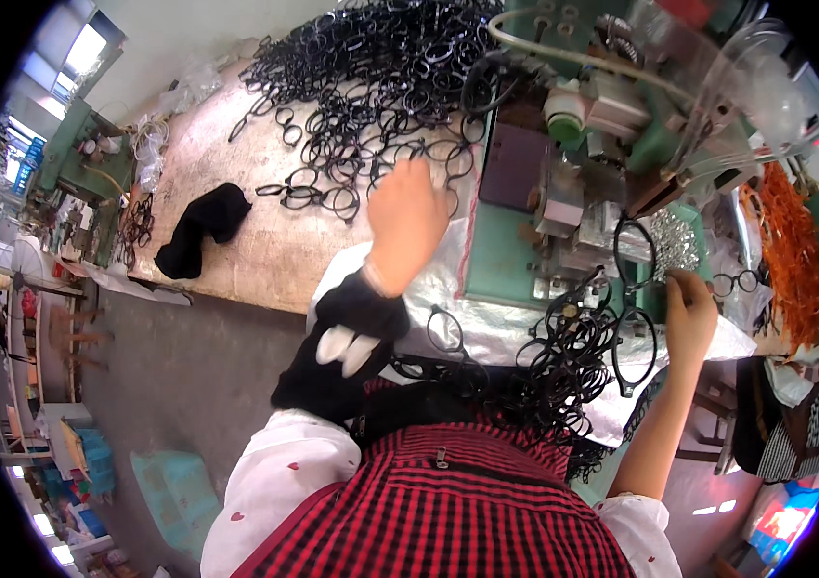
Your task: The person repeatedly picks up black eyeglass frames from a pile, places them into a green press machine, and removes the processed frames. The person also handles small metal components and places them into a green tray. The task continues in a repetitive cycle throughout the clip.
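My left hand (pixel 407 223) reaches over the near edge of a pile of black eyeglass frames (pixel 380 67). Its fingers are curled in, and what they hold, if anything, is hidden behind the hand. My right hand (pixel 692 318) is closed in a pinch at the side of one black eyeglass frame (pixel 635 353). That frame stands on end, one rim above the other, its upper end close to the green machine (pixel 510 255). Below it, more black eyeglass frames (pixel 563 371) lie heaped at the bench edge before my lap.
A tray of small shiny metal parts (pixel 676 239) sits beside the machine. Orange shavings (pixel 791 255) hang at the right. A black cloth (pixel 205 229) lies on the table (pixel 260 260). Farther left stands another green machine (pixel 82 159). A person (pixel 794 414) sits at the far right.
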`<move>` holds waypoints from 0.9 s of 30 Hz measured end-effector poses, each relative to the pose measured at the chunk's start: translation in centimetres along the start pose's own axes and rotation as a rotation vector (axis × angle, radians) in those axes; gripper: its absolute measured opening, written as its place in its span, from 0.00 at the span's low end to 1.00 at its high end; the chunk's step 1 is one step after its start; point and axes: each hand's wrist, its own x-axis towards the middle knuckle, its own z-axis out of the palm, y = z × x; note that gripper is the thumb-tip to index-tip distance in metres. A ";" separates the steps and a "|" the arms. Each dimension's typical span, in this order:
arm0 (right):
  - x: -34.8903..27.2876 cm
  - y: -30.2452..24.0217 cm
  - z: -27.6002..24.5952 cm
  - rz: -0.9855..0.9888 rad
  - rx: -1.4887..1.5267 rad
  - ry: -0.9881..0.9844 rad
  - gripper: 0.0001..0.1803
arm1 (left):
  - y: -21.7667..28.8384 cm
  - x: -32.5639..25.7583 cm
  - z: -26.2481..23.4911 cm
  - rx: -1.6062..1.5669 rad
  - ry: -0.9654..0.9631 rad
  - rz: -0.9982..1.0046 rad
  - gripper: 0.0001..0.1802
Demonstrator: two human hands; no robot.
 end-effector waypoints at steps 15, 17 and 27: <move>-0.7 1.0 1.5 -0.302 -0.154 0.307 0.07 | -6.7 1.6 -2.9 -1.191 -0.680 -0.676 0.17; -2.3 0.4 0.6 -0.247 -0.077 0.300 0.06 | -5.8 -0.5 -3.4 -1.459 -0.615 -0.776 0.16; 2.2 -9.3 0.7 -0.194 0.609 0.039 0.13 | 1.7 2.1 -5.3 -1.534 -0.260 -0.479 0.11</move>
